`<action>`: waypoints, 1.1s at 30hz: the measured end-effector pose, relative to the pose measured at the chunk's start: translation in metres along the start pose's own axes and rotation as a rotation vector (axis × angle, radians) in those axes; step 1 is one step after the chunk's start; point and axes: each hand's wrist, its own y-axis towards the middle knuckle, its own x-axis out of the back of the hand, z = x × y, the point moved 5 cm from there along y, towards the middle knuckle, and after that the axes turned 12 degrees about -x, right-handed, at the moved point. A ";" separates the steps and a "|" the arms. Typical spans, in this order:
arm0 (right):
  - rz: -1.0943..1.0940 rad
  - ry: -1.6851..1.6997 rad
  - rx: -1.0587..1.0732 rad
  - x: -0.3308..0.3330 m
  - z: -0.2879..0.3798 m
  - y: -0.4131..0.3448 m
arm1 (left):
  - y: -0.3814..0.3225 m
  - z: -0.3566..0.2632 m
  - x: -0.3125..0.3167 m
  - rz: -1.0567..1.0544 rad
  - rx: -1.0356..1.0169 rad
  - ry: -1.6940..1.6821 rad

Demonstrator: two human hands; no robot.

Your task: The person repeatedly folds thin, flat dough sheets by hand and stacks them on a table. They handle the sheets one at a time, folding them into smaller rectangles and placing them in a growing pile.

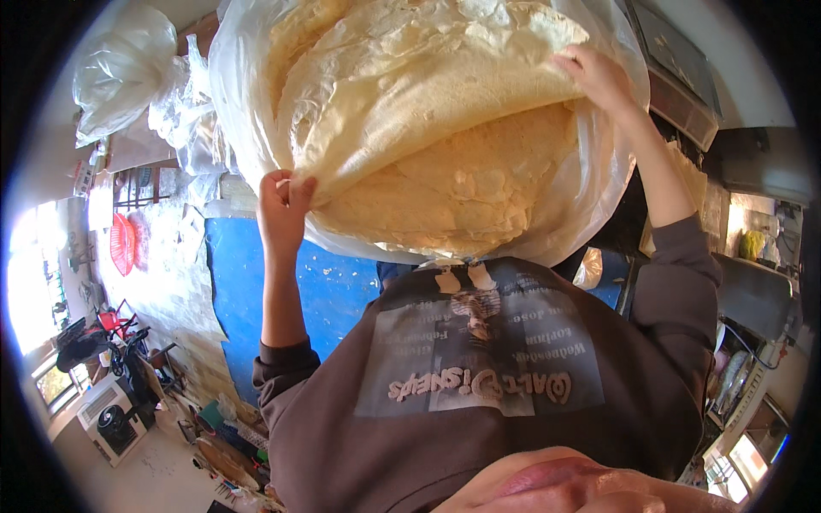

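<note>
A big stack of thin, round, pale yellow sheets, perhaps flatbread, lies in a large clear plastic bag in front of my body. The top sheet is lifted along its near edge and folded over, showing the browner layers below. At the left, my left hand pinches a corner of this sheet between thumb and fingers. My right hand grips its edge at the upper right, and the fingertips are partly hidden by the sheet. The bag's rim spreads around the stack on both sides.
Filled clear plastic bags stand at the upper left. Beneath the stack lies a blue floor covering. A red plastic basket is farther left. At the right are a dark-topped metal appliance and crowded shelving.
</note>
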 end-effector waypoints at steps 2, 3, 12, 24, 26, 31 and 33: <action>0.033 -0.120 -0.067 -0.011 -0.002 -0.003 | -0.004 -0.016 0.000 0.011 -0.111 0.428; 0.061 -0.177 -0.094 -0.014 0.000 -0.005 | -0.005 -0.024 -0.001 0.042 -0.100 0.679; -0.281 -0.079 0.521 -0.058 0.128 -0.095 | 0.004 -0.088 -0.139 0.512 -0.990 0.784; 0.175 0.029 0.468 -0.068 0.134 -0.145 | -0.003 -0.088 -0.037 1.032 -0.424 0.801; 0.012 0.093 0.749 -0.071 0.191 -0.190 | 0.002 -0.109 -0.057 1.012 -0.681 0.452; 0.076 0.099 0.668 -0.096 0.224 -0.215 | 0.039 -0.079 -0.104 0.840 -1.021 0.382; -0.036 0.208 0.706 -0.092 0.220 -0.214 | 0.054 -0.065 -0.107 0.817 -1.165 0.685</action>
